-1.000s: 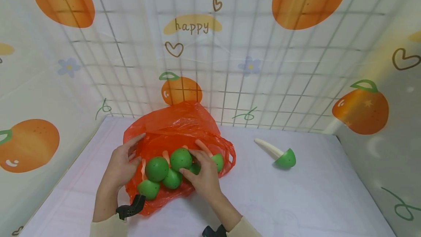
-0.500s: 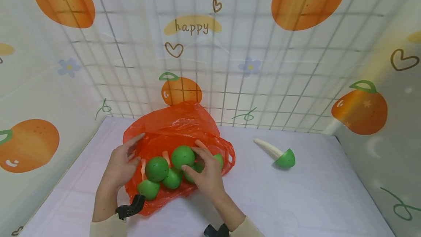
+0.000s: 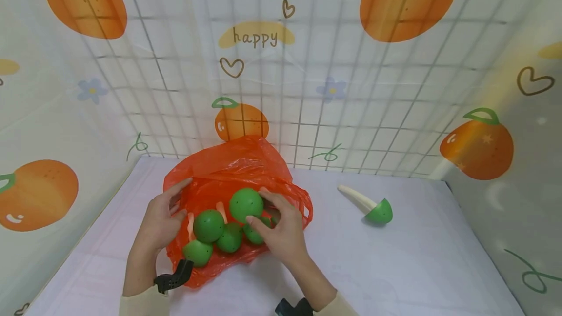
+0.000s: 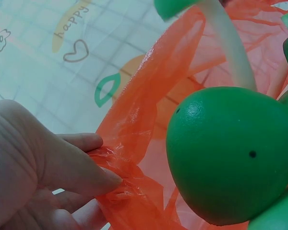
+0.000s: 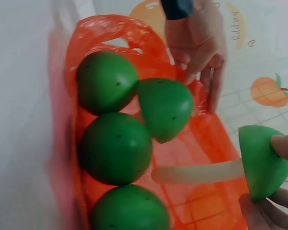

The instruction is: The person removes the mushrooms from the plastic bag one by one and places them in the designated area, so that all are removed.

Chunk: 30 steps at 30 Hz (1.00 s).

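Observation:
A red plastic bag [image 3: 241, 162] lies spread on the table with several green-capped toy mushrooms in its mouth, such as a mushroom [image 3: 209, 226] near the left hand. At the bag's left edge my left hand [image 3: 159, 221] pinches the thin plastic between thumb and fingers, clearest in the left wrist view. My right hand [image 3: 284, 230] grips a mushroom [image 5: 263, 160] by its green cap, above the others. Its pale stem points into the bag in the right wrist view. Part of the caps at the bag's right side is hidden behind the right hand.
Another toy mushroom [image 3: 378, 211] lies on the table to the right, outside the bag. A white grid-patterned cloth [image 3: 333, 126] with printed oranges stands behind the table [image 3: 395, 267], and further cloth encloses both sides.
My right hand has raised the gripped mushroom a little and drawn slightly right. Another cap beneath it shows more fully. My left hand stays at the bag's edge.

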{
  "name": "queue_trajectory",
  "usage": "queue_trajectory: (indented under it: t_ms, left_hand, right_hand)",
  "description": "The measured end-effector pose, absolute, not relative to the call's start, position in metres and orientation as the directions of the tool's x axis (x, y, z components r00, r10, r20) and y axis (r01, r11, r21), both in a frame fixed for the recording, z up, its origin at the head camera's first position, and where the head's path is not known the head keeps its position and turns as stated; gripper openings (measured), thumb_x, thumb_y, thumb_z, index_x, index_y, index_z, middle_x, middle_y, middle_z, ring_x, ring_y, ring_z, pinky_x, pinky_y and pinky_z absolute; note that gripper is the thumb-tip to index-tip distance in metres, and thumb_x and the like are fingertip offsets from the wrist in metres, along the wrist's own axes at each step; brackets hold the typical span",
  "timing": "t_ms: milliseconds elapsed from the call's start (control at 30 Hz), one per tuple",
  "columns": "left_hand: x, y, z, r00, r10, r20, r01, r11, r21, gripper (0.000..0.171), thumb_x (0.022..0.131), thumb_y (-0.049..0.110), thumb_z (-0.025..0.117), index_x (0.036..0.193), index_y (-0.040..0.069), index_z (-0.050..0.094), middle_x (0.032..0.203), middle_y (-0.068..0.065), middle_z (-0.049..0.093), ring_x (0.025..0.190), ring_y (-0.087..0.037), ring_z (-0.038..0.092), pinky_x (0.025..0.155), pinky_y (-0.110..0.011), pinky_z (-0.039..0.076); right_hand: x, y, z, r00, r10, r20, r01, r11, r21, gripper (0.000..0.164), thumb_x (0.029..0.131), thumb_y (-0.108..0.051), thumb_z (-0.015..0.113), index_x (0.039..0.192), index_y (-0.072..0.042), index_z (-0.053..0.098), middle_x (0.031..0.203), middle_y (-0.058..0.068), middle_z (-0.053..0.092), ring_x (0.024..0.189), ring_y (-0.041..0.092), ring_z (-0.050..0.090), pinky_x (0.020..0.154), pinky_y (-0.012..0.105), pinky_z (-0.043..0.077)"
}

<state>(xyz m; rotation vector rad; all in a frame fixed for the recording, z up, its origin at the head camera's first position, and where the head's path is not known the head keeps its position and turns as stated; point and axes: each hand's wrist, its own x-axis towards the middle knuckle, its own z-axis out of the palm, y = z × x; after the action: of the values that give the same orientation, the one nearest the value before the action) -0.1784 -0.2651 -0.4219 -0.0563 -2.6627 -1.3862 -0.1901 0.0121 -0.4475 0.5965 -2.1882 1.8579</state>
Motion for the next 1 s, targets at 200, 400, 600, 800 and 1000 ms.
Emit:
queue_trajectory:
  t_ms: [200, 400, 600, 800, 1000]
  left_hand:
    - [-0.179, -0.266, -0.422, -0.989, -0.025, 0.143, 0.102, 0.58, 0.809, 0.07, 0.095, -0.014, 0.054, 0.159, 0.011, 0.046, 0.158, -0.022, 0.047, 0.145, -0.044, 0.045, 0.115, -0.056, 0.041]
    - [-0.178, -0.266, -0.421, -0.991, -0.027, 0.128, 0.089, 0.581, 0.809, 0.071, 0.095, -0.013, 0.054, 0.16, 0.012, 0.045, 0.158, -0.023, 0.047, 0.145, -0.045, 0.045, 0.115, -0.057, 0.041]
    - [-0.178, -0.265, -0.421, -0.991, -0.027, 0.128, 0.088, 0.578, 0.811, 0.07, 0.095, -0.013, 0.054, 0.16, 0.012, 0.045, 0.157, -0.024, 0.047, 0.145, -0.045, 0.045, 0.115, -0.056, 0.041]
    - [-0.177, -0.265, -0.422, -0.991, -0.025, 0.135, 0.096, 0.578, 0.811, 0.07, 0.095, -0.013, 0.054, 0.16, 0.011, 0.044, 0.157, -0.024, 0.047, 0.144, -0.046, 0.045, 0.114, -0.056, 0.041]
    - [-0.177, -0.266, -0.422, -0.99, -0.025, 0.139, 0.099, 0.574, 0.813, 0.07, 0.095, -0.013, 0.053, 0.16, 0.01, 0.045, 0.158, -0.024, 0.046, 0.144, -0.046, 0.045, 0.114, -0.055, 0.041]
  right_hand:
    - [-0.184, 0.019, -0.431, -0.888, -0.18, 0.422, -0.438, 0.059, -0.897, 0.054, 0.086, -0.007, 0.086, 0.137, -0.003, 0.067, 0.13, 0.006, 0.07, 0.116, 0.026, 0.07, 0.098, 0.035, 0.058]
    - [-0.182, 0.025, -0.42, -0.866, -0.199, 0.459, -0.463, -0.026, -0.886, 0.049, 0.087, -0.003, 0.084, 0.133, -0.005, 0.068, 0.128, 0.007, 0.07, 0.115, 0.026, 0.069, 0.101, 0.036, 0.058]
    - [-0.178, 0.031, -0.409, -0.841, -0.198, 0.504, -0.501, -0.069, -0.863, 0.046, 0.088, 0.001, 0.081, 0.132, -0.004, 0.069, 0.129, 0.009, 0.07, 0.114, 0.028, 0.068, 0.102, 0.038, 0.057]
    - [-0.177, 0.041, -0.401, -0.825, -0.18, 0.536, -0.525, -0.109, -0.844, 0.044, 0.088, 0.005, 0.078, 0.131, 0.0, 0.068, 0.126, 0.014, 0.07, 0.112, 0.029, 0.069, 0.101, 0.036, 0.057]
    - [-0.181, 0.056, -0.395, -0.824, -0.14, 0.549, -0.536, -0.126, -0.835, 0.048, 0.088, 0.01, 0.076, 0.134, 0.002, 0.066, 0.126, 0.017, 0.069, 0.115, 0.028, 0.068, 0.102, 0.034, 0.056]
